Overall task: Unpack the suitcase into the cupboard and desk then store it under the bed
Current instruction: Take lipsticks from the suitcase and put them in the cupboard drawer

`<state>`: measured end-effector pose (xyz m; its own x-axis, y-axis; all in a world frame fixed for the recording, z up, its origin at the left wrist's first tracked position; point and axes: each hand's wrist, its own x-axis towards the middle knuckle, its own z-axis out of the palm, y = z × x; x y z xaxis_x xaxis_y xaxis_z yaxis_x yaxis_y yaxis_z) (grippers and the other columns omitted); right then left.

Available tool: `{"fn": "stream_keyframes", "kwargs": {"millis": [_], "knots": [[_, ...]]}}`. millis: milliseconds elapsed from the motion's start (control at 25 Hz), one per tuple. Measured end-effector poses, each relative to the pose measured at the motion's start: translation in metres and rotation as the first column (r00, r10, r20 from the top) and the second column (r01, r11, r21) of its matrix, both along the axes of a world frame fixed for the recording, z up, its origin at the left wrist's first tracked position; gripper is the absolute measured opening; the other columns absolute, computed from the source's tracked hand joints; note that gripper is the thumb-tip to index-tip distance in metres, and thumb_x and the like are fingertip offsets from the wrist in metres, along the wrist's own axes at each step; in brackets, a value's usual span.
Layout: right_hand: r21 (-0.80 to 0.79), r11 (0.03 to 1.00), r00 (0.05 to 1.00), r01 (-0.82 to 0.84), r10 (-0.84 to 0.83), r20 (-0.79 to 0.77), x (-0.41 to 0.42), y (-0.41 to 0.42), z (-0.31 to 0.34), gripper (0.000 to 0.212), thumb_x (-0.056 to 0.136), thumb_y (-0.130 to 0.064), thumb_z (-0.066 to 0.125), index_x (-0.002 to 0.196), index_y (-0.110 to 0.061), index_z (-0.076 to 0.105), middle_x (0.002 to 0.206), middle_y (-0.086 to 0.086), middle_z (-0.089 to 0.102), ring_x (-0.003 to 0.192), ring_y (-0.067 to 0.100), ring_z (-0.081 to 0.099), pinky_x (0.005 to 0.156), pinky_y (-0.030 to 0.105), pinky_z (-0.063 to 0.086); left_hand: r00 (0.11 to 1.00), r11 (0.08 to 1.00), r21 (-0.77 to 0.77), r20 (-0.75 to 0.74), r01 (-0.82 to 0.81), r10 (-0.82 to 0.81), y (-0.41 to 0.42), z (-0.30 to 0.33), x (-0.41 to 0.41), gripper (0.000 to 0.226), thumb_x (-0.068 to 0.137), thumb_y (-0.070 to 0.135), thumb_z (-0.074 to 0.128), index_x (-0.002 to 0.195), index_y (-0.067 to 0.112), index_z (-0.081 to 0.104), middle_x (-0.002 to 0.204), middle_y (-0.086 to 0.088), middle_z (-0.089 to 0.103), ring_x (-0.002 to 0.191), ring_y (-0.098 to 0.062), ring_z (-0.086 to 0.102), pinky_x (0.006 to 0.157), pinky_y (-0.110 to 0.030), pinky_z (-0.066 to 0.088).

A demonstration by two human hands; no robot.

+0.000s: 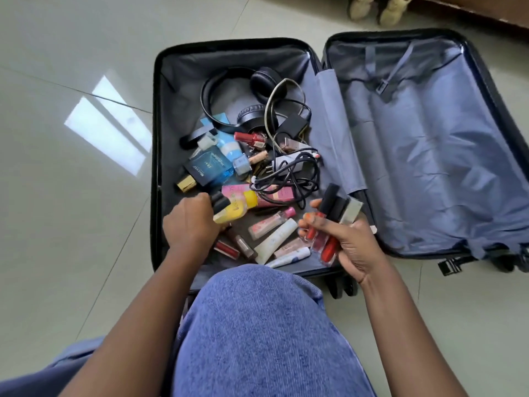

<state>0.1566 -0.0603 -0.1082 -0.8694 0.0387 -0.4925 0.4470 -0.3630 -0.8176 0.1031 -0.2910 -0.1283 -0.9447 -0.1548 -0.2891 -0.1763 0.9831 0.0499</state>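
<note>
I see the suitcase (415, 144) lying open flat on the tiled floor (71, 196), its cluttered half at twelve o'clock from my denim knee (257, 333). My left hand (190, 224), knuckles up at nine o'clock of the pile, is closed on the yellow bottle (240, 209). My right hand (350, 245), at three o'clock, palm turned inward, grips a bundle of lip gloss tubes (329, 224).

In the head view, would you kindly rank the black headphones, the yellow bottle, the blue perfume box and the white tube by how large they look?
Largest to smallest as they look:
1. black headphones, clearly largest
2. blue perfume box
3. white tube and yellow bottle: too alike to rank, since the left hand hides part of the bottle.
</note>
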Motion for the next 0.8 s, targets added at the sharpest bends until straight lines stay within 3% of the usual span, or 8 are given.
{"fn": "stream_keyframes", "kwargs": {"millis": [80, 160, 280, 400, 480, 600, 680, 800], "knots": [[0.386, 0.907, 0.983, -0.170, 0.182, 0.004, -0.010, -0.002, -0.006, 0.030, 0.058, -0.007, 0.087, 0.081, -0.013, 0.069, 0.070, 0.008, 0.070, 0.057, 0.022, 0.062, 0.054, 0.027, 0.048, 0.996, 0.997, 0.009, -0.048, -0.075, 0.075, -0.007, 0.000, 0.001, 0.030, 0.076, 0.026, 0.073, 0.102, 0.015, 0.061, 0.109, -0.010, 0.063, 0.097, -0.035, 0.061, 0.063, -0.033, 0.036], [0.631, 0.712, 0.935, -0.308, 0.351, 0.060, -0.020, -0.006, -0.011, 0.033, 0.059, -0.005, 0.085, 0.081, -0.018, 0.063, 0.075, 0.006, 0.072, 0.064, 0.020, 0.067, 0.054, 0.029, 0.053, 0.989, 0.988, 0.074, -0.043, -0.136, 0.139, -0.012, 0.002, 0.005, 0.039, 0.070, 0.032, 0.079, 0.101, 0.015, 0.063, 0.114, -0.009, 0.063, 0.098, -0.034, 0.061, 0.063, -0.032, 0.036], [0.712, 0.580, 0.867, -0.397, 0.491, 0.084, -0.029, -0.016, -0.015, 0.030, 0.055, -0.011, 0.078, 0.079, -0.016, 0.061, 0.073, 0.007, 0.072, 0.070, 0.026, 0.068, 0.063, 0.045, 0.055, 0.960, 0.938, 0.213, 0.008, -0.275, 0.280, -0.011, 0.010, 0.009, 0.041, 0.065, 0.036, 0.080, 0.097, 0.017, 0.063, 0.099, -0.010, 0.066, 0.093, -0.033, 0.061, 0.062, -0.030, 0.038], [0.791, 0.485, 0.837, -0.373, 0.545, 0.061, -0.036, -0.031, -0.010, 0.021, 0.059, -0.012, 0.075, 0.072, -0.017, 0.059, 0.060, -0.002, 0.065, 0.056, 0.014, 0.055, 0.059, 0.037, 0.051, 0.938, 0.884, 0.320, 0.060, -0.342, 0.341, -0.015, 0.022, 0.006, 0.040, 0.065, 0.040, 0.080, 0.088, 0.015, 0.060, 0.088, -0.010, 0.066, 0.085, -0.030, 0.062, 0.061, -0.032, 0.043], [0.797, 0.514, 0.862, -0.316, 0.507, 0.014, -0.045, -0.042, 0.001, 0.022, 0.064, -0.015, 0.078, 0.069, -0.021, 0.058, 0.058, -0.008, 0.060, 0.056, 0.009, 0.054, 0.059, 0.031, 0.046, 0.933, 0.864, 0.355, 0.104, -0.357, 0.343, -0.021, 0.036, -0.003, 0.040, 0.067, 0.041, 0.080, 0.084, 0.013, 0.056, 0.082, -0.010, 0.065, 0.081, -0.029, 0.062, 0.060, -0.032, 0.042], [0.753, 0.574, 0.875, -0.322, 0.483, 0.006, -0.067, -0.050, 0.021, 0.029, 0.061, -0.026, 0.085, 0.077, -0.021, 0.061, 0.072, -0.003, 0.070, 0.070, 0.015, 0.067, 0.065, 0.036, 0.054, 0.956, 0.895, 0.363, 0.228, -0.261, 0.186, -0.020, 0.068, -0.028, 0.039, 0.068, 0.038, 0.080, 0.076, 0.010, 0.054, 0.060, -0.003, 0.062, 0.062, -0.016, 0.060, 0.052, -0.027, 0.038], [0.670, 0.546, 0.793, -0.502, 0.600, 0.105, -0.078, -0.064, 0.027, 0.034, 0.060, -0.020, 0.086, 0.084, -0.021, 0.062, 0.082, 0.003, 0.071, 0.075, 0.021, 0.070, 0.067, 0.043, 0.057, 0.948, 0.956, 0.271, 0.317, -0.110, 0.019, -0.016, 0.096, -0.047, 0.034, 0.069, 0.032, 0.080, 0.068, 0.013, 0.052, 0.036, 0.006, 0.054, 0.045, -0.005, 0.053, 0.045, -0.024, 0.034], [0.755, 0.137, 0.547, -0.641, 0.771, 0.325, -0.065, -0.110, 0.006, 0.024, 0.072, -0.013, 0.075, 0.092, -0.011, 0.062, 0.091, 0.008, 0.067, 0.085, 0.028, 0.067, 0.073, 0.040, 0.056, 0.934, 0.981, 0.153, 0.316, 0.123, -0.166, -0.016, 0.126, -0.056, 0.018, 0.069, 0.020, 0.073, 0.073, 0.011, 0.059, 0.050, 0.004, 0.057, 0.050, -0.009, 0.052, 0.048, -0.022, 0.041]]}}
